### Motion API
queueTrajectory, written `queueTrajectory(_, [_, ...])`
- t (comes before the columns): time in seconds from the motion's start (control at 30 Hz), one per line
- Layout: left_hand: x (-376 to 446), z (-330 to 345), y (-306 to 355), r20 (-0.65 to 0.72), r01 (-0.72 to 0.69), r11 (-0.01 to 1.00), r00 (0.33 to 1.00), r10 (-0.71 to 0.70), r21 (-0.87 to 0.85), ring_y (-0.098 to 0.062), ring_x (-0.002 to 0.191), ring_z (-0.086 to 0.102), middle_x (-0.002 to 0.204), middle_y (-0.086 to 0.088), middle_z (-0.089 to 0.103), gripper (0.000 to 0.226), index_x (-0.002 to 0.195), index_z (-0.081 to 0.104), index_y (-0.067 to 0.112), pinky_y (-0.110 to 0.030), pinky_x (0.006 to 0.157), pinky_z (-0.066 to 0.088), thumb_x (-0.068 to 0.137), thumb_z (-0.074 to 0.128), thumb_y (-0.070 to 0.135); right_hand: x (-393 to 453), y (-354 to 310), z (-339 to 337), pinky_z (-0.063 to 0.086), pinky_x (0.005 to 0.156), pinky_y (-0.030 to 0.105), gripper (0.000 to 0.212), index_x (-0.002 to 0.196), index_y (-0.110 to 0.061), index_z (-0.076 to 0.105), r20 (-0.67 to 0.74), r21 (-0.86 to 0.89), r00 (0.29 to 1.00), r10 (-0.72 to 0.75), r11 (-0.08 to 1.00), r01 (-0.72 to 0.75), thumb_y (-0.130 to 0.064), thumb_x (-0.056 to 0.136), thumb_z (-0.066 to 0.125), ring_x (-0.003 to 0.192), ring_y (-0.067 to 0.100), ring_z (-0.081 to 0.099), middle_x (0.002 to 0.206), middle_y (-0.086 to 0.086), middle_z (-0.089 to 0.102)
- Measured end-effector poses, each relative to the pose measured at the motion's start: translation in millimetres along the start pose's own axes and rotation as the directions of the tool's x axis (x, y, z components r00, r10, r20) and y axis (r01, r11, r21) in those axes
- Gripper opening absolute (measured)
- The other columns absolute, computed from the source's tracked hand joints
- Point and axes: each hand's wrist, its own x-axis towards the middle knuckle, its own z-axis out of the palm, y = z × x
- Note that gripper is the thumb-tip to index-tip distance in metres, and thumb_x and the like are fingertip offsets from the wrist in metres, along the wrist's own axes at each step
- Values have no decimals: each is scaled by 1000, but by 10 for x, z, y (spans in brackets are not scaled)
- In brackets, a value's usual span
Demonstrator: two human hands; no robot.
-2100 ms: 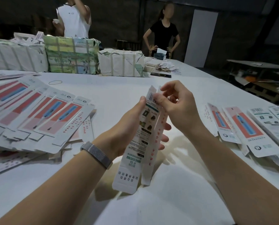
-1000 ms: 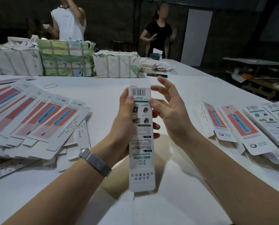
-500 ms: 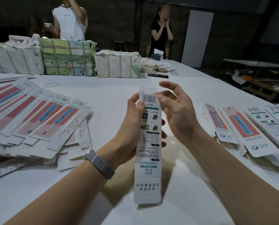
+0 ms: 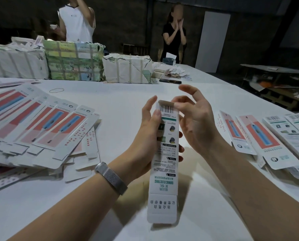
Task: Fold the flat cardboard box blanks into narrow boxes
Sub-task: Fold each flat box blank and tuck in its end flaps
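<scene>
Head view: left hand (image 4: 145,136) grips box (image 4: 165,164) upright.

Layout. A narrow box (image 4: 164,162) stands upright at centre above the surface (image 4: 121,105), held between the left hand (image 4: 145,141) and right hand (image 4: 195,126). Fanned flat blanks (image 4: 41,129) lie on the surface to the left; a row of folded boxes (image 4: 267,138) lies right. Wrapped bundles (image 4: 72,61) line the far left edge, two people behind them.

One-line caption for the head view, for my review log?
Left hand grips an upright narrow box while the right hand presses its top flap down; flat blanks lie alongside.
</scene>
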Motion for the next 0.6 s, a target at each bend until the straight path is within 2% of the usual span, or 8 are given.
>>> queueTrajectory(0.1, [17,-19,0,24,26,999,999,-26,29,-32,68,71,101,-23,61,24,126,36,60,-42,58,59,102,32,55,9,-19,9,58,80,32,23,111,-21,57,-43,-59,999,17,998,-19,-18,89,60,82,24,71,75,-1,61])
queueTrajectory(0.17, [34,-22,-10,10,32,998,999,-32,59,-31,65,70,99,-24,61,22,125,35,58,-39,56,58,104,32,53,11,-20,-5,58,76,29,18,109,-20,59,-57,-92,997,44,995,-49,-11,94,61,81,23,71,76,0,62])
queueTrajectory(0.27, [37,-41,-19,13,33,998,999,-34,57,-32,64,68,102,-30,58,23,125,35,59,-39,55,57,106,34,48,13,-25,-4,57,73,28,18,106,-17,62,-4,-84,993,120,989,-120,-4,95,58,82,21,69,86,5,61])
queueTrajectory(0.37, [26,-45,-19,18,23,998,1000,-24,51,-31,64,67,99,-24,59,26,125,35,63,-39,55,57,106,36,46,-12,-29,11,56,68,27,14,98,-9,68,54,-132,981,184,976,-176,-4,96,55,78,19,66,85,5,68])
queueTrajectory(0.6, [11,-24,7,48,37,998,998,-39,53,-30,66,67,94,-20,58,41,136,24,68,-38,55,57,105,39,46,-25,-11,49,57,61,26,16,84,-6,72,-61,-213,995,82,973,-93,-5,94,59,67,18,65,72,3,69])
